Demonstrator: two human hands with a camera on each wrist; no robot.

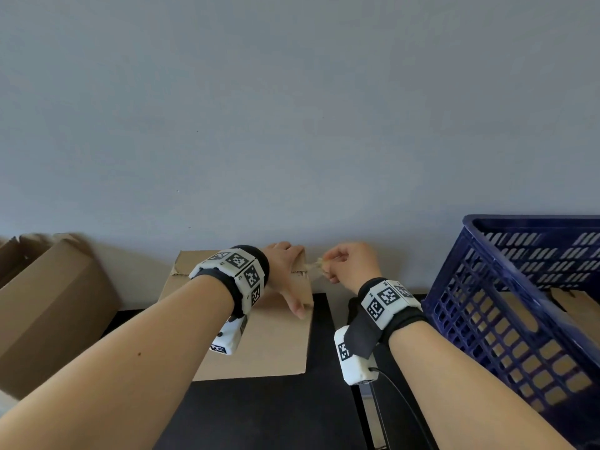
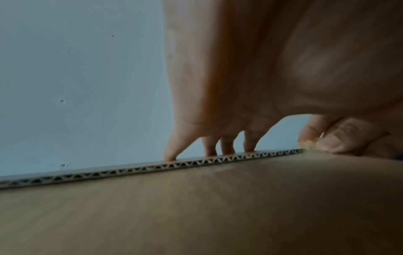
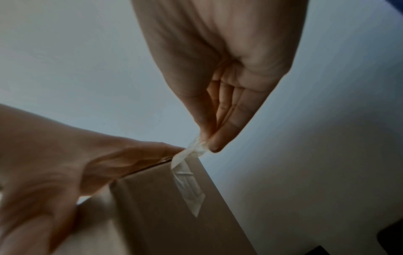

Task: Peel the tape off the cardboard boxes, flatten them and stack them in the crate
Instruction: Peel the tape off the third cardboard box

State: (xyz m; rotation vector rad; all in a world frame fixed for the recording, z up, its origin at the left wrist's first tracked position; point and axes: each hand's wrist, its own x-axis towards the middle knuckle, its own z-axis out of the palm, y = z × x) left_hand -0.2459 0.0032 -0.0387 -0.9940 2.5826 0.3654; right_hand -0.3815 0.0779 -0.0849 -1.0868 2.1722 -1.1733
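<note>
Grey-blue wall [image 1: 292, 108] fills most of what I see from the head camera, and below it a black counter [image 1: 259, 417] runs along its foot. On that counter, close against the wall, stands the cardboard box [image 1: 266, 345] I am working on. My left hand [image 1: 289, 274] lies across its top at the far right corner, fingers [image 2: 170, 151] straight and pressing down on the corrugated edge, thumb spread along the near face; that grip is open and flat, holding nothing. My right hand [image 1: 347, 264] hangs just beside that corner, its grip closed to a pinch: thumb and fingertips [image 3: 216, 145] squeeze the crumpled free end of a strip of clear tape [image 3: 189, 186]. From the right wrist camera I see the tape run from the pinch down onto the box's side panel, where its lower pointed end lies stuck to the cardboard. The lifted part is twisted and bunched right at the corner, touching the tip of my left hand.

To my right a dark blue plastic crate [image 1: 506, 313] with slotted walls stands tilted on the counter, and brown cardboard shows through its lattice. At the far left another cardboard box [image 1: 48, 306] sits with its top flaps raised, well apart from the one under my hands.
</note>
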